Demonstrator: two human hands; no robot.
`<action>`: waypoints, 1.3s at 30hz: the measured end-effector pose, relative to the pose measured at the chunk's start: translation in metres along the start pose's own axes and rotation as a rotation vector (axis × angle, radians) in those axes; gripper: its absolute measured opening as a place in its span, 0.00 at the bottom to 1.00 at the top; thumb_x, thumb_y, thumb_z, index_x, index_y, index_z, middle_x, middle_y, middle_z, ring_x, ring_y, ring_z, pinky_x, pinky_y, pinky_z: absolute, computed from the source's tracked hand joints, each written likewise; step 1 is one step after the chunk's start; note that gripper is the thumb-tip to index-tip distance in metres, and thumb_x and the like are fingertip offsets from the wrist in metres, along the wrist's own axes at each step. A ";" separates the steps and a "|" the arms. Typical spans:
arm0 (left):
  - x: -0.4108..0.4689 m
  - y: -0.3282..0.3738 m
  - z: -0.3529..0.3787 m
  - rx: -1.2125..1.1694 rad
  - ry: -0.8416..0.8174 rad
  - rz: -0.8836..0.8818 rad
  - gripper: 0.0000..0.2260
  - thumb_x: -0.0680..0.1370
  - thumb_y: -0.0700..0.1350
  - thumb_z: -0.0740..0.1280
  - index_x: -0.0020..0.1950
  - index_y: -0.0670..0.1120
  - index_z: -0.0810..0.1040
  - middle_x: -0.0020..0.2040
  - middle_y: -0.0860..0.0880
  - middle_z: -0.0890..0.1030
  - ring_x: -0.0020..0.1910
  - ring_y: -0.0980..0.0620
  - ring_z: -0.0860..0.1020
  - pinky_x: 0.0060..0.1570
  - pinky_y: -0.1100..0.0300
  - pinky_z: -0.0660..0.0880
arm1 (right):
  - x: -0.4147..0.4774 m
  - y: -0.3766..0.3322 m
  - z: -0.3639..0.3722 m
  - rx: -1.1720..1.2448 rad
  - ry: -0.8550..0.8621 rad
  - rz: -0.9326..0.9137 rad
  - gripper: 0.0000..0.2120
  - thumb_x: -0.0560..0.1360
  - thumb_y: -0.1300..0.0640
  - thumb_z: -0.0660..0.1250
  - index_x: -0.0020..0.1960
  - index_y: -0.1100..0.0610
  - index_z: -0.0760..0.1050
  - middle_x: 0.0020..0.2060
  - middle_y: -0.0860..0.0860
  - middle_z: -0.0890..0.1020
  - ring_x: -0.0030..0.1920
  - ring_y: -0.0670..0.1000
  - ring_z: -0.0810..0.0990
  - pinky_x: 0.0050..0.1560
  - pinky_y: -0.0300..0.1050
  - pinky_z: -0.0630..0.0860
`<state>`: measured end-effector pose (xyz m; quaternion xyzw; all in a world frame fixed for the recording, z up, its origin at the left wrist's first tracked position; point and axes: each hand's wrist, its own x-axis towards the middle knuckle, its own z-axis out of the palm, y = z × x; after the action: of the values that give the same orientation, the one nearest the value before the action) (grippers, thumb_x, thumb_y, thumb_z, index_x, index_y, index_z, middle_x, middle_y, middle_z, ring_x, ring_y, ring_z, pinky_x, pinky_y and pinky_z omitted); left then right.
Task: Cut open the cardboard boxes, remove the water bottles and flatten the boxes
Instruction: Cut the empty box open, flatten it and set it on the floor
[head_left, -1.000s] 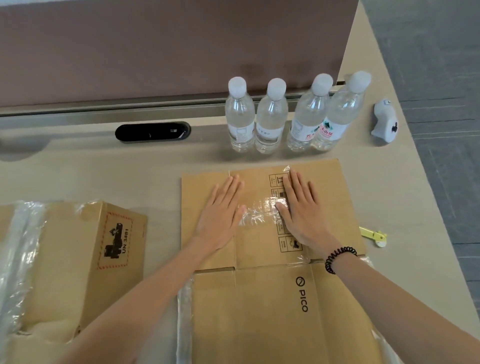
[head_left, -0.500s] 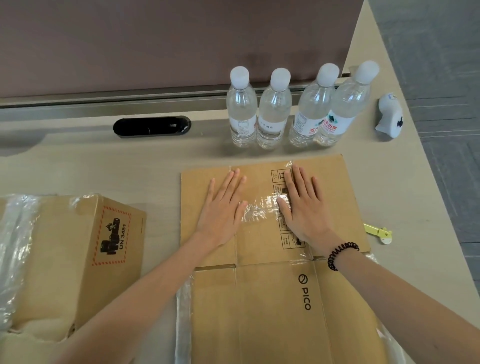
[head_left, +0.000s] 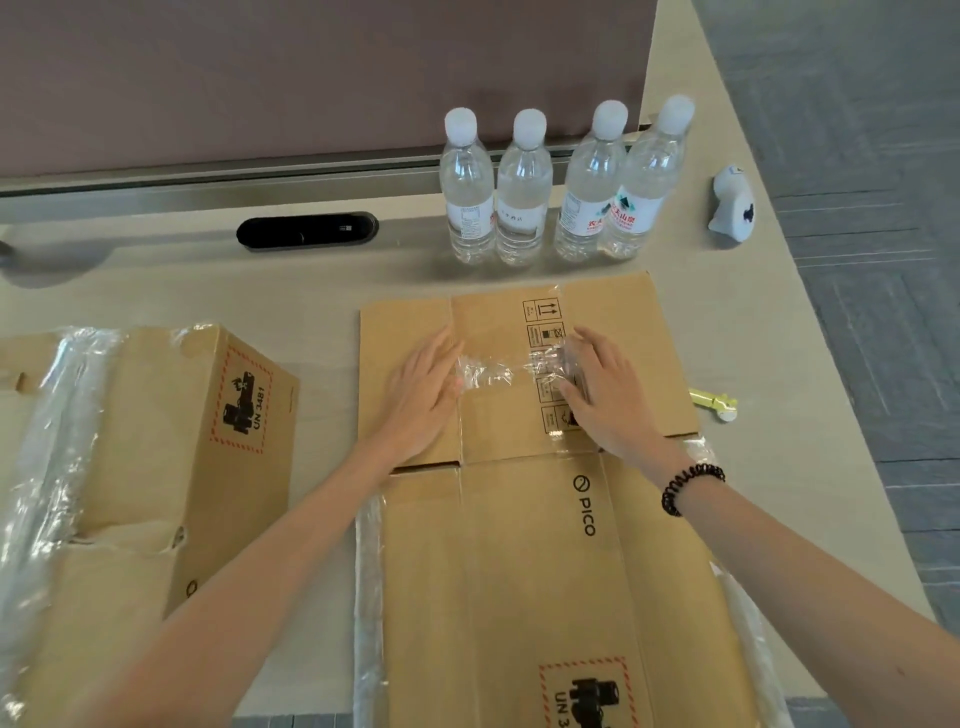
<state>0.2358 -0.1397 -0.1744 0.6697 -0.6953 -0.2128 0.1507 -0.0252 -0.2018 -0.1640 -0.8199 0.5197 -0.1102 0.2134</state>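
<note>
Left first: 1 cardboard box (head_left: 156, 457) stands uncollapsed on the table (head_left: 156, 280), top flaps spread and loose clear film down its left side. Its inside is hidden from this angle.

Left hand (head_left: 421, 395): palm down, fingers straight and close together, pressing the left far flap of the flattened box (head_left: 519, 571). It holds nothing.

Between the hands, a crumpled strip of clear tape (head_left: 493, 371) crosses the flap seam, puckered rather than flat.

Right hand (head_left: 608, 400): palm down on the right far flap, fingers (head_left: 576, 358) a little bent over the tape's end and blurred. I can make out no grip. Black coil band (head_left: 691, 488) on the wrist.

Behind, 4 water bottles (head_left: 524, 192) stand upright in a row, near the flaps' far edge but apart from it. Further right, a yellow-green cutter (head_left: 714, 402) lies just beside the box's right edge.

Judgement: the step in hand is flattening this box, and it looks nearly done.
- Keep weight on flat palms and sweep outward from the seam toward the creases, so the flaps bed down.
- Smooth the tape or peel it off; left puckered, it may spring the flaps up.
- Push downward, not forward: a shove could slide the card into the bottles and tip them.
- Mind the cutter when the right hand sweeps out.
</note>
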 end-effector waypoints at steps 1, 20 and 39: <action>-0.011 0.003 0.002 0.024 0.001 0.018 0.22 0.85 0.48 0.54 0.79 0.49 0.59 0.80 0.52 0.53 0.78 0.52 0.52 0.76 0.49 0.52 | -0.014 0.001 0.002 -0.015 0.008 -0.020 0.25 0.80 0.53 0.60 0.74 0.56 0.61 0.74 0.52 0.62 0.74 0.52 0.61 0.75 0.51 0.58; -0.102 0.014 0.047 0.397 -0.008 0.035 0.26 0.85 0.54 0.44 0.81 0.47 0.44 0.81 0.50 0.43 0.79 0.54 0.42 0.77 0.47 0.48 | -0.123 0.018 0.022 -0.360 -0.023 0.027 0.29 0.83 0.45 0.41 0.80 0.55 0.44 0.79 0.49 0.46 0.78 0.47 0.42 0.77 0.50 0.45; -0.102 0.011 0.036 0.179 -0.027 0.111 0.24 0.85 0.51 0.47 0.81 0.47 0.51 0.81 0.51 0.52 0.79 0.56 0.48 0.77 0.48 0.45 | -0.122 0.019 0.021 -0.342 -0.034 0.027 0.29 0.82 0.44 0.44 0.80 0.55 0.48 0.79 0.48 0.51 0.78 0.46 0.45 0.78 0.51 0.47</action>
<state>0.2140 -0.0347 -0.1923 0.6380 -0.7496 -0.1500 0.0925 -0.0853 -0.0943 -0.1862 -0.8390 0.5381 -0.0037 0.0811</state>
